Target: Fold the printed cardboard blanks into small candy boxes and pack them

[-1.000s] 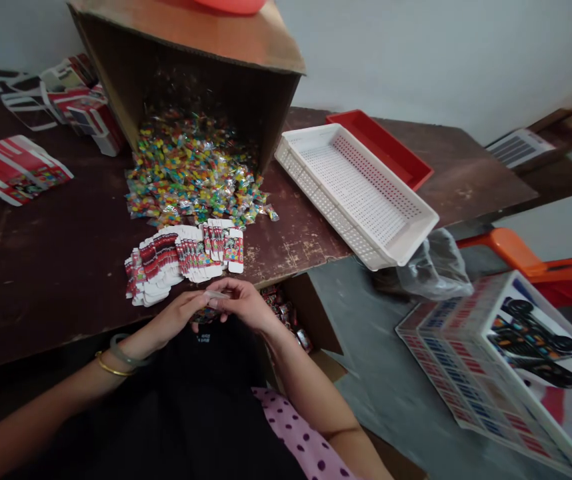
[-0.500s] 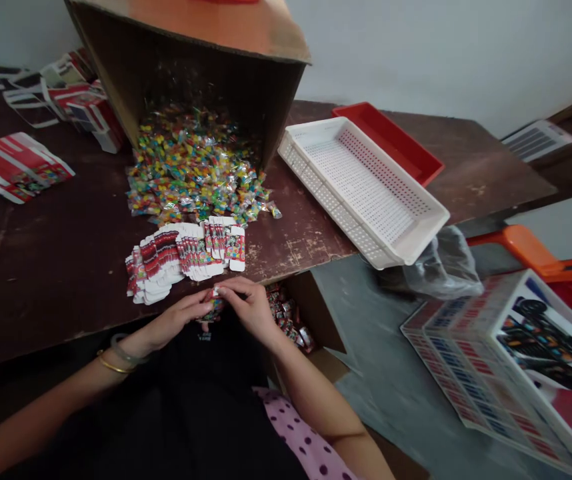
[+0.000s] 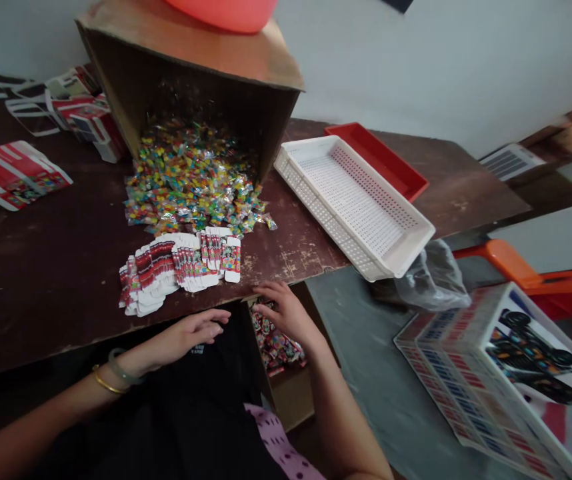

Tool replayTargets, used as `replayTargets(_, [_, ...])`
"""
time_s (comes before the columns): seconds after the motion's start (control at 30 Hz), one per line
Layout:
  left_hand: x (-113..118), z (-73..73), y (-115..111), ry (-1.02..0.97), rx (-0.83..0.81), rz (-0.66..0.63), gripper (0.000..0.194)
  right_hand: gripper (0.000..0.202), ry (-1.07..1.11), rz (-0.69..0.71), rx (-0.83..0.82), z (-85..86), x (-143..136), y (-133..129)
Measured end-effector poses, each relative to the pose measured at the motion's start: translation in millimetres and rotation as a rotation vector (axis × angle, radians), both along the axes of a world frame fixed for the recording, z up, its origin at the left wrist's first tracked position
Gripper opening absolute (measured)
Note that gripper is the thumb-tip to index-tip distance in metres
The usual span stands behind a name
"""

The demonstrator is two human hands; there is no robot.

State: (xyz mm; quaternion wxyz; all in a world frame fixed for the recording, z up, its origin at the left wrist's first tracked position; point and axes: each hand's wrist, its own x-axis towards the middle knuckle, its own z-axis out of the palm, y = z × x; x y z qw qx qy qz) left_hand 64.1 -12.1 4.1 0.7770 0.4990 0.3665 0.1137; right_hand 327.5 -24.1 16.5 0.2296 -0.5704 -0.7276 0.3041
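Note:
My left hand (image 3: 197,331) hovers just off the table's front edge, fingers stretched out and nothing in them. Over an open carton (image 3: 293,397) below the table edge, my right hand (image 3: 285,310) is empty with its fingers apart. Many small printed candy boxes (image 3: 273,347) fill that carton. On the table in front of both hands lies an overlapping row of flat, unfilled small boxes (image 3: 186,261) with white flaps. Behind them, small clear bags of colourful candy (image 3: 191,180) spill from a large cardboard box (image 3: 286,73) lying on its side.
A white perforated tray (image 3: 311,203) overlaps a red tray (image 3: 381,157) at the right of the table (image 3: 66,267). Red-and-white packages (image 3: 21,170) lie at the left. On the floor side stand an orange chair (image 3: 509,263) and a patterned bin (image 3: 441,353).
The small box that both hands held is no longer in them. My hands have separated, the right moving right over the carton. The camera view has tilted slightly upward.

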Motion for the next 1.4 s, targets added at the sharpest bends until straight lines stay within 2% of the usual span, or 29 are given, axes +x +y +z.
replayTargets(0.07, [-0.5,2.8,3.7,0.005,-0.002,0.021,0.043,0.059,-0.063,-0.007,0.114,-20.6,-10.2,26.3])
replayTargets(0.1, [-1.1,4.2,5.0,0.012,-0.002,0.031,0.044,0.06,-0.088,-0.003,0.161,-32.0,-17.6,39.3])
replayTargets(0.2, [-6.6,6.6,7.9,0.027,-0.024,0.08,0.044,0.032,-0.113,-0.052,0.254,-55.1,-38.5,60.2])
replayTargets(0.27, [-13.2,5.8,10.1,-0.03,-0.099,0.154,0.046,0.03,-0.068,-0.117,0.328,-55.8,-50.5,49.7])
replayTargets(0.3, [-16.4,4.7,11.3,-0.09,-0.155,0.205,0.046,0.031,-0.032,-0.102,0.37,-52.7,-56.8,37.3])
replayTargets(0.33, [-18.9,3.2,12.4,-0.152,-0.215,0.259,0.046,0.031,0.004,-0.048,0.412,-48.1,-63.7,21.9])
replayTargets(0.43, [-20.1,-2.0,13.4,-0.2,-0.32,0.393,0.038,0.027,0.087,0.271,0.443,-32.3,-85.6,-23.3])
replayTargets(0.47, [-18.3,-3.6,12.4,-0.16,-0.311,0.418,0.033,0.028,0.105,0.301,0.426,-27.6,-91.8,-32.3])
replayTargets(0.5, [-15.7,-4.9,10.7,-0.111,-0.28,0.427,0.028,0.029,0.119,0.258,0.405,-23.8,-96.6,-36.8])
replayTargets(0.6, [-6.1,-7.0,3.2,0.002,-0.108,0.379,0.016,0.028,0.158,-0.014,0.347,-17.8,-102.0,-28.2])
replayTargets(0.63, [-3.0,-7.0,0.6,0.031,-0.054,0.355,0.012,0.026,0.183,-0.072,0.326,-17.2,-101.7,-22.0])
replayTargets(0.7, [2.1,-5.6,-3.7,0.071,0.015,0.336,0.011,0.019,0.264,-0.091,0.251,-16.5,-100.2,-11.0])
replayTargets(0.83, [4.6,5.9,-4.8,0.08,0.037,0.3,0.016,0.015,0.382,0.049,-0.002,-8.4,-93.1,0.1])
replayTargets(0.87, [3.1,9.9,-3.0,0.062,0.032,0.243,0.015,0.014,0.392,0.116,-0.061,-4.2,-89.2,2.3])
replayTargets(0.97, [-4.6,17.5,5.2,-0.023,-0.001,-0.064,0.016,0.012,0.442,0.338,-0.177,9.8,-74.6,8.8])
replayTargets(1.0, [-6.7,16.9,7.4,-0.025,0.006,-0.127,0.018,0.011,0.458,0.386,-0.189,13.4,-70.6,10.0])
replayTargets(1.03, [-8.1,14.3,8.7,0.006,0.039,-0.13,0.02,0.011,0.469,0.4,-0.19,15.7,-67.8,10.0])
replayTargets(1.07, [-8.4,10.1,8.8,0.065,0.092,-0.085,0.021,0.011,0.477,0.373,-0.186,16.4,-66.4,8.5])
replayTargets(1.13, [-6.3,-0.9,4.8,0.194,0.214,0.08,0.024,0.012,0.499,0.222,-0.197,13.2,-67.6,1.4])
replayTargets(1.23, [-1.8,-13.7,-8.6,0.199,0.306,0.281,0.022,0.022,0.563,-0.021,-0.259,1.9,-74.2,-15.9])
replayTargets(1.33, [-1.8,-13.2,-23.2,0.087,0.33,0.434,0.044,0.037,0.716,-0.162,-0.331,-8.2,-78.6,-31.9])
replayTargets(1.4, [-3.9,-8.5,-30.7,0.064,0.351,0.418,0.046,0.031,0.911,-0.244,-0.441,-13.6,-78.6,-39.3])
